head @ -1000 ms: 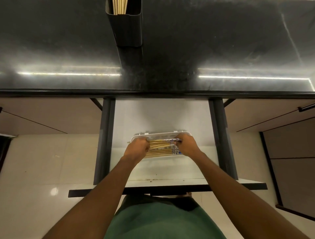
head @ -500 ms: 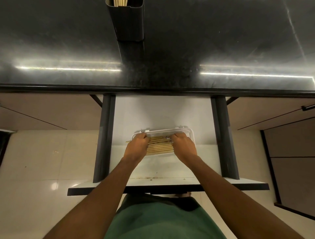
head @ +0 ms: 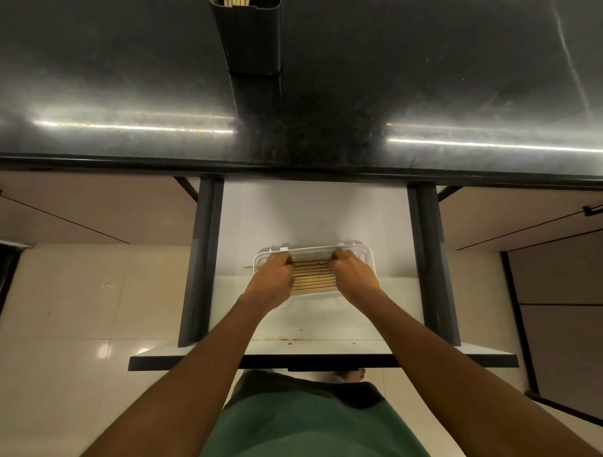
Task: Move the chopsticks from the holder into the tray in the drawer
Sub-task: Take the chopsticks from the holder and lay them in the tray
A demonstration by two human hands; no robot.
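A white plastic tray (head: 367,257) lies in the open white drawer (head: 313,215) below the counter. Several wooden chopsticks (head: 311,277) lie side by side across the tray, their tips poking past its left edge. My left hand (head: 272,282) and my right hand (head: 354,277) rest over the two ends of the bundle, fingers curled down on the chopsticks near the tray's far wall. The dark rectangular holder (head: 251,36) stands on the counter at the top, with a few pale chopstick ends (head: 235,2) showing in its mouth.
The glossy black countertop (head: 424,81) spans the upper half. Dark drawer rails (head: 202,261) flank the drawer, and its front panel (head: 323,354) is nearest me. Beige cabinet fronts sit on both sides, pale floor tiles (head: 81,326) to the left.
Both hands have slid toward the tray's far side along the chopsticks, which now lie flatter and more even in the tray. The view has shifted slightly downward.
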